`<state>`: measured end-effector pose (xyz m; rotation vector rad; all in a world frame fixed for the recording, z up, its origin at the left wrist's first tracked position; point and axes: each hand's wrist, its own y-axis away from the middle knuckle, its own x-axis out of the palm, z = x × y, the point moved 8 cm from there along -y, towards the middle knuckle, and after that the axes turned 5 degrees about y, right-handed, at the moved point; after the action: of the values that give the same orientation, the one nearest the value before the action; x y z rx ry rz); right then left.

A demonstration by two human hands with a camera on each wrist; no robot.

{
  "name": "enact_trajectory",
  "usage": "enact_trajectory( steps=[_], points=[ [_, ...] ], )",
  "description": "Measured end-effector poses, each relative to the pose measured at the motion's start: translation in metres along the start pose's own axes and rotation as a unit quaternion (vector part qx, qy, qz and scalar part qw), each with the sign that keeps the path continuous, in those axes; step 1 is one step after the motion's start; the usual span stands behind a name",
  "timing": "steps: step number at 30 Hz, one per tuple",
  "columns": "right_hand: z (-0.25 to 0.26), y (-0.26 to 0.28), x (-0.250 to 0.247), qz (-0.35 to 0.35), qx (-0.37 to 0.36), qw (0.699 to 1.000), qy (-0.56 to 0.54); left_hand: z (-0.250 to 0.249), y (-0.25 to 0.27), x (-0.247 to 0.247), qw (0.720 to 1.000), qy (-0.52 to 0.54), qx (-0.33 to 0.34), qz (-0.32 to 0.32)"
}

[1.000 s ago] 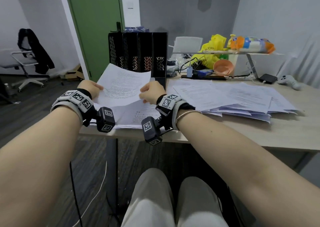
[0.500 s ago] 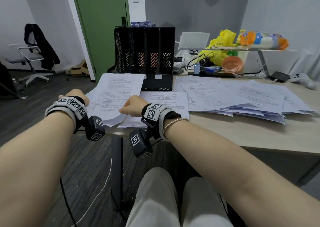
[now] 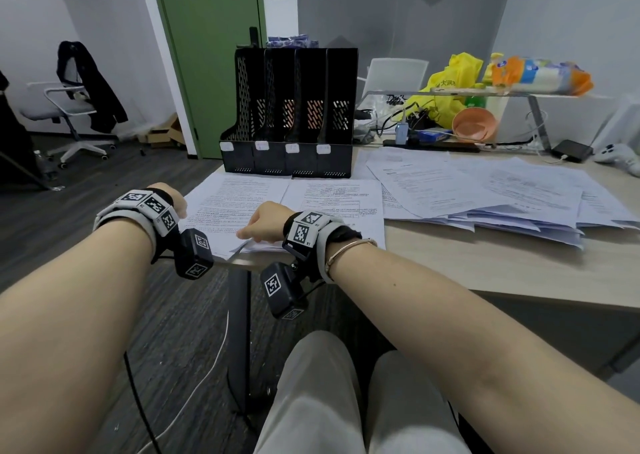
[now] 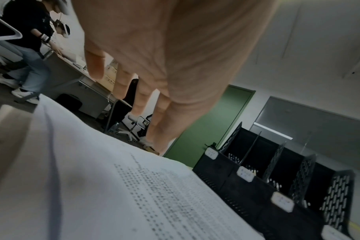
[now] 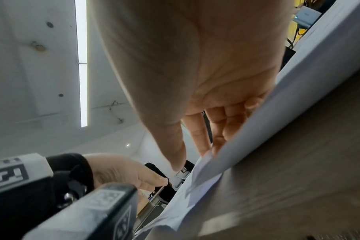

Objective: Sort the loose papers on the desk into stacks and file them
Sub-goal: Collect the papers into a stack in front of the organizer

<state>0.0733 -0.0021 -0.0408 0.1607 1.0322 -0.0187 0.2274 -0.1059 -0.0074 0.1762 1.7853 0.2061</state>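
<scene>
Left hand [image 3: 173, 200]: fingers straight, clear of the sheet.
Right hand [image 3: 265, 220]: fingers spread on near paper stack [image 3: 235, 208].
Stack location: desk [image 3: 467, 263] front-left corner.
Key relation: file rack [image 3: 291, 114] directly beyond stack; unsorted pile [image 3: 485, 197] rightward, right hand nearer.

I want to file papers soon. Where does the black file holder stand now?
In the head view, the black file holder stands upright at the desk's far left, directly behind two paper stacks.
</scene>
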Motion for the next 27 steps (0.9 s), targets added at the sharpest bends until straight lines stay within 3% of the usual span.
enact_trajectory(
  steps=[5,10,17,22,27],
  points=[
    [0.006,0.009,0.005,0.024,-0.014,0.999,0.040,-0.025,0.025,-0.008,0.999,0.004,0.036,0.004],
    [0.001,0.019,-0.014,-0.023,-0.016,0.997,0.077,-0.058,0.047,-0.013,0.995,-0.015,0.099,-0.016],
    [-0.032,0.043,-0.070,-0.106,0.001,0.994,0.035,-0.116,0.080,-0.017,0.983,0.026,0.181,-0.021],
    [-0.073,0.066,-0.122,-0.195,0.025,0.980,0.000,-0.166,0.109,-0.006,0.957,0.164,0.233,0.048],
    [-0.126,0.087,-0.167,-0.240,0.074,0.968,0.018,-0.210,0.130,0.010,0.939,0.210,0.257,0.087]
  ],
)
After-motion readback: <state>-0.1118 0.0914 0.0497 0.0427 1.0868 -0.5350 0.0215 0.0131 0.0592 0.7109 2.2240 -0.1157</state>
